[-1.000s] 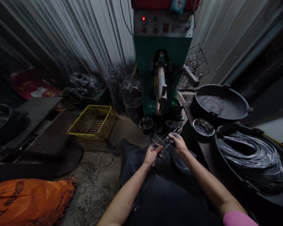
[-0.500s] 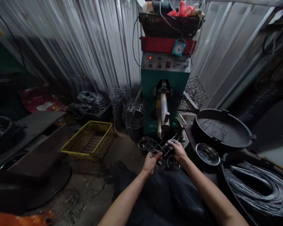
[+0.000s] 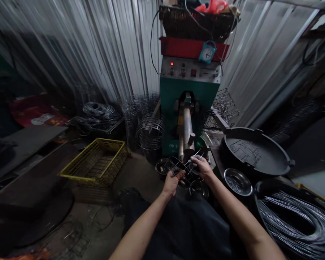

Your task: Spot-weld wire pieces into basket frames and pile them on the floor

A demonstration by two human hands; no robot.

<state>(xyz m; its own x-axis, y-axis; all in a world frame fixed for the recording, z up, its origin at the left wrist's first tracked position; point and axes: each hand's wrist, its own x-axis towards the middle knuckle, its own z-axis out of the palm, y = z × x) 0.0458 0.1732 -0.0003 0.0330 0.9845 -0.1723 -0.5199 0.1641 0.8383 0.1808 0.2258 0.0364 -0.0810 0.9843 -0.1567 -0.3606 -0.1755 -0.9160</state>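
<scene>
Between my hands is a small wire rack [image 3: 189, 167] of crossed metal rods, right at the tip of the spot welder's [image 3: 187, 126] electrode arms. My left hand [image 3: 173, 182] is closed on the rack's near left side, and an orange patch shows at its fingers. At the right side, my right hand [image 3: 200, 165] pinches the wires with thumb and fingers. Just beneath the rack stand a metal bowl [image 3: 162, 166] on the left and another bowl [image 3: 199, 189] nearer my lap. My fingers partly hide the rack's near edge.
A yellow wire basket [image 3: 94, 177] sits on the floor at left. To the right are a large black pan [image 3: 249, 139] with wire pieces, a steel bowl [image 3: 238, 182] of short rods and a tub of bent wires [image 3: 295, 220]. Stacked wire rings [image 3: 151, 131] stand beside the machine.
Both hands have brought the wire rack slightly up and forward, so it now meets the welder's electrode tip. The view has shifted a little. Both hands keep their grip.
</scene>
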